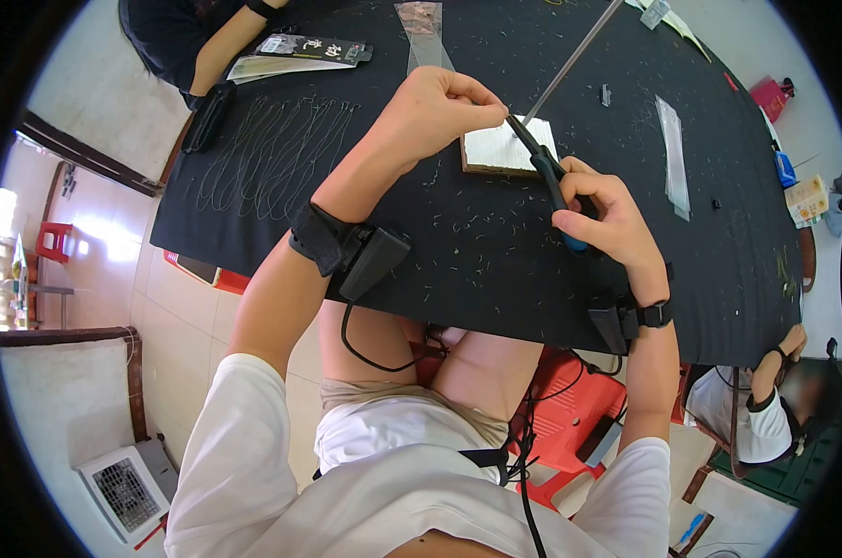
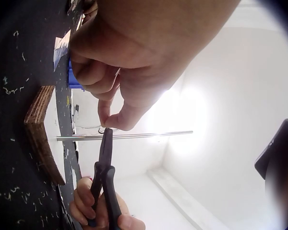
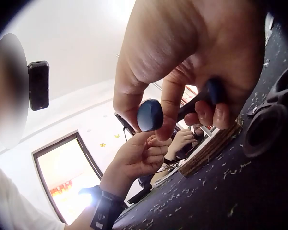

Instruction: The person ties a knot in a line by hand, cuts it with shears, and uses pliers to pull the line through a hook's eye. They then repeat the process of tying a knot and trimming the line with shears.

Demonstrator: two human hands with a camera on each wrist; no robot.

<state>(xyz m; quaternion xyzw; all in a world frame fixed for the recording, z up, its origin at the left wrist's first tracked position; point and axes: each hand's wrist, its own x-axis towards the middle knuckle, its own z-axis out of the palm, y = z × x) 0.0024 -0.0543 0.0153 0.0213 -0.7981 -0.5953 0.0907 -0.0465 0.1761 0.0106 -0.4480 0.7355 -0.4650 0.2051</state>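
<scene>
My right hand (image 1: 611, 219) grips a pair of long-nose pliers (image 1: 544, 167) with black and blue handles, their tip pointing toward my left hand (image 1: 430, 112). Thumb and forefinger of the left hand pinch a thin wire (image 2: 102, 130), which curls right at the pliers' tip in the left wrist view; most of it is hidden by the fingers. Just behind the pliers, a thin metal rod (image 1: 574, 60) stands up from a white-topped wooden block (image 1: 495, 152) on the black-covered table (image 1: 458, 270). In the right wrist view the blue handle ends (image 3: 150, 116) show among the fingers.
Several long loops of thin wire (image 1: 272, 158) lie to the left, near a black-labelled packet (image 1: 314, 48). Clear plastic sleeves (image 1: 672, 158) lie at the right. Small clippings litter the cloth. Other people sit at the far left and the right edge.
</scene>
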